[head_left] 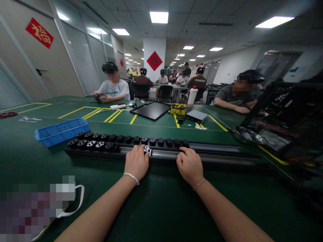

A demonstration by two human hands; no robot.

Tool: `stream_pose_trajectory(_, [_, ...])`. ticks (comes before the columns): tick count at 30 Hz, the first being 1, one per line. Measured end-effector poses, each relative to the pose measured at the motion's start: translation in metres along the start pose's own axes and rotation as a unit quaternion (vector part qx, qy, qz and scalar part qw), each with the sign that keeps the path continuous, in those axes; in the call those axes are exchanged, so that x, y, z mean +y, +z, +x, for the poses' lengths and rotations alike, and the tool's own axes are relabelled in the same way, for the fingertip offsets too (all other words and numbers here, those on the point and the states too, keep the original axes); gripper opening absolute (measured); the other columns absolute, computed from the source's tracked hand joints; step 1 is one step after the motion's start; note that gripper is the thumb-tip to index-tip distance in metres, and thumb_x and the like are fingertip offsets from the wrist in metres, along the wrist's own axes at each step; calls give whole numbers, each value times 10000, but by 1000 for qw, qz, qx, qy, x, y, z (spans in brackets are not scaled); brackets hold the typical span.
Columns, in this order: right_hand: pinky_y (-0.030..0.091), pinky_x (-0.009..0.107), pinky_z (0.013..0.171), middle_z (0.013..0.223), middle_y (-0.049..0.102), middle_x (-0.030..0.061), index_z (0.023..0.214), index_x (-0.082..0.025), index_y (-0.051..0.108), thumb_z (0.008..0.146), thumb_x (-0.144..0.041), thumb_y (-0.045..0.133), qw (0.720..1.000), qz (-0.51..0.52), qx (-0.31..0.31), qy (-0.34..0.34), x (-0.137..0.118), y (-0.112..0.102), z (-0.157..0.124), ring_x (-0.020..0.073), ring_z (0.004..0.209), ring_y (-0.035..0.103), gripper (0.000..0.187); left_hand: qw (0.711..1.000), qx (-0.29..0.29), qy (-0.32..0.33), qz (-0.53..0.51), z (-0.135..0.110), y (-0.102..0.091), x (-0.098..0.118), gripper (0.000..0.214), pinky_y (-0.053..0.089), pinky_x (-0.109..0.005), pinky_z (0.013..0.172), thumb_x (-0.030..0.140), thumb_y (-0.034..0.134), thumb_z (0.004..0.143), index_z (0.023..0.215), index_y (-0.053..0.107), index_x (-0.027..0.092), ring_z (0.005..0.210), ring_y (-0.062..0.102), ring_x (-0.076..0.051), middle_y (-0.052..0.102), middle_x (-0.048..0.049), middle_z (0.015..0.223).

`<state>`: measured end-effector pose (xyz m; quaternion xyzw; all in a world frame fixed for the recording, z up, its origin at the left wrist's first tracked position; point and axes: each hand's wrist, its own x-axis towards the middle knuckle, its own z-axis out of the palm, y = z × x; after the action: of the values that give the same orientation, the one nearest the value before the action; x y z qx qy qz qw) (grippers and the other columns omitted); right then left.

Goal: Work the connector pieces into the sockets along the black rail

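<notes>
A long black rail [217,153] lies across the green table [156,201] in front of me, with several small black socket modules [101,138] seated along its left half. My left hand [136,162] rests on the rail's near edge, fingers curled over a small black-and-white module [147,149]. My right hand [189,165] sits a little to the right, fingers bent down onto the rail beside the last module in the row; what its fingertips hold is hidden. Both wrists wear thin bracelets.
A blue plastic tray [60,131] stands behind the rail at left. A metal bowl [246,135] and a dark open machine [285,114] sit at right. Farther back are a black panel [151,110], a yellow box [178,109] and several seated people.
</notes>
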<state>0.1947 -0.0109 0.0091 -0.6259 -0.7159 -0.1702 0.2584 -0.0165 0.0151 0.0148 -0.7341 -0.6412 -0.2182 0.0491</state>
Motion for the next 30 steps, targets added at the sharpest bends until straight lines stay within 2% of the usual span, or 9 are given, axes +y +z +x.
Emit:
stream_pose_trajectory(7, [362,363,935,1190,604,68,810,-190,656,886,-293,397,998,18,-2,-61,-3,1,-3,214,1079,516,290,1000,-21,2,-11,4,0,-6,382,399,-380,834,364,365,892,1183,501,157,981,557,-243,566,-93,1080])
stream_pose_trajectory(24, [347,374,948,1192,607,64,790,-202,667,881,-298,407,998,21,-5,-53,-5,0,-4,209,1088,521,292,997,-54,-8,-50,6,-2,-7,400,376,-387,862,380,383,885,1211,498,180,1012,553,-240,581,-82,1088])
stream_pose_trajectory(30, [336,380,950,1198,603,61,791,-202,662,883,-304,404,999,15,-14,-50,-5,0,-4,215,1095,516,293,997,-49,-3,-54,6,1,-9,402,373,-378,849,402,383,883,1213,498,203,1000,556,-234,588,-73,1073])
